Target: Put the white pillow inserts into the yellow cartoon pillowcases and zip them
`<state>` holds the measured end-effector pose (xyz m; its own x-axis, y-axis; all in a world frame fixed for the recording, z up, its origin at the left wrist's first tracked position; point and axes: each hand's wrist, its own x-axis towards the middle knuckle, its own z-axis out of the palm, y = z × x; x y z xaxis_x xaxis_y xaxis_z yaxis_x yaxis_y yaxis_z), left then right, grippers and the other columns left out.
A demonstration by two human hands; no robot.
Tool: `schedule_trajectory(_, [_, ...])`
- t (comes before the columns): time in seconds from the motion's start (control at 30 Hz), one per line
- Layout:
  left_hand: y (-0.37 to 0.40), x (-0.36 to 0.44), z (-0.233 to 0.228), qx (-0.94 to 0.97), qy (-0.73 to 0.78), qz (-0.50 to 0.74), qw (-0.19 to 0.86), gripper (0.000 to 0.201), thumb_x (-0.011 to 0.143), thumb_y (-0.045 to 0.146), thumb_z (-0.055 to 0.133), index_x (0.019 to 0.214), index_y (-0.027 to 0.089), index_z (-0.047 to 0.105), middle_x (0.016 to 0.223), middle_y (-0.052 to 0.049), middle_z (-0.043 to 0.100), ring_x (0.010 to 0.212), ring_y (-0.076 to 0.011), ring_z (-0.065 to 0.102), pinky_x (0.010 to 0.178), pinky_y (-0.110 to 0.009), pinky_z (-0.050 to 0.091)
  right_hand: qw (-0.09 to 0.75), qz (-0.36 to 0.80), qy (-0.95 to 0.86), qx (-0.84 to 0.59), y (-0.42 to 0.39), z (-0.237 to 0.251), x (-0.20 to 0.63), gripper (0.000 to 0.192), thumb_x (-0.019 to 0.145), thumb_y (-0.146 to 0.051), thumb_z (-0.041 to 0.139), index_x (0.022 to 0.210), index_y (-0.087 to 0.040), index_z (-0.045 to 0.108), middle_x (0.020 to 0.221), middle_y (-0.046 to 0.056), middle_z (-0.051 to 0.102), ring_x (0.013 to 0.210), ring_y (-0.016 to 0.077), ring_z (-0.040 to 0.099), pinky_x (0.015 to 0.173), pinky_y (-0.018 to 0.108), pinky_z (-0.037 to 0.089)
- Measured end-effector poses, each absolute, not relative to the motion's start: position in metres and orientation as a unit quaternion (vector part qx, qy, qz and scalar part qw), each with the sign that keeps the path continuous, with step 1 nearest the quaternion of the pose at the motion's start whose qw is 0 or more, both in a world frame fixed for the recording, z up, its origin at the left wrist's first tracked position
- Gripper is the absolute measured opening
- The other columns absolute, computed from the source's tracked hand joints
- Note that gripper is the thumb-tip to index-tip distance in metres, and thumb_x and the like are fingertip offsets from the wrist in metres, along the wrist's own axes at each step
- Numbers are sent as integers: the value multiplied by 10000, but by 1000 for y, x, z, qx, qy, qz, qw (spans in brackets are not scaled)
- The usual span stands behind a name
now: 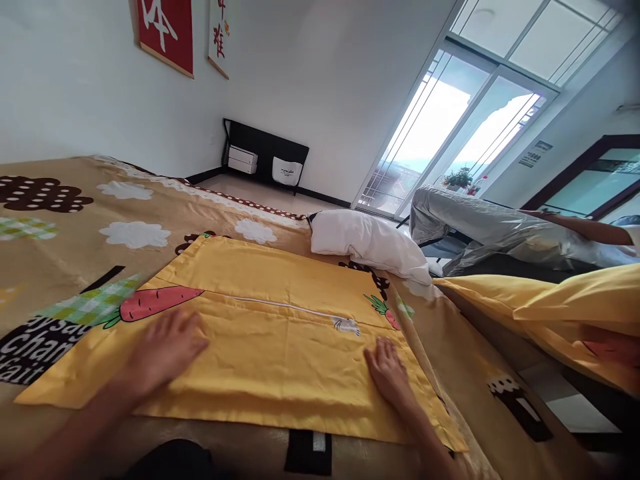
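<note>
While both hands rest flat on it, the pillowcase (260,333) lies spread on the bed (75,220), its long axis running left to right across the view and its zip (280,305) following the same line. The left hand (167,350) is placed palm down on the left half, just below the printed carrot (157,301). The right hand (389,370) is placed palm down near the right edge, below and to the right of the zip pull (347,326). Of the two, the right hand is the nearer to the zip pull; the left is well apart from it.

Neither grip is closed on anything: the fingers of both hands are extended and spread, pressed against the fabric, and no fold or edge is pinched. The near hem of the pillowcase lies just short of the wrists, parallel to the bed edge.

A white pillow (370,243) lies beyond the far right corner of the pillowcase, near it but not touching as far as can be told. At the right of the view, a second yellow case (565,307) is seen, and behind it another person's arm (580,228) and a silver-grey garment (480,230).
</note>
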<state>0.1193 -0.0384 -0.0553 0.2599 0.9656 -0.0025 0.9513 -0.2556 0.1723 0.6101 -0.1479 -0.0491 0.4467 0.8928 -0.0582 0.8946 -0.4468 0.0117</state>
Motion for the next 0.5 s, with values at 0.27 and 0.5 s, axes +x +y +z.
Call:
schedule_trajectory(0.27, [-7,267,-5,909,393,-21,138,657,942,439,403,1523,165,263,1583,-107,146,1475,-249,154,1190,-478,130,-134,-89,740,653,-36,-27,446,545,969,-355,333,1433,-85,424,1555,135,279,1463,222,195,1192,410,190])
schedule_trajectory(0.5, [53,189,-32,847,522,65,76,561,977,498,287,1485,269,353,1578,-30,247,1456,-202,232,1174,-468,182,-170,-77,769,612,-60,-43,536,501,982,-434,347,1441,-258,440,1512,33,378,1426,200,302,1178,459,259])
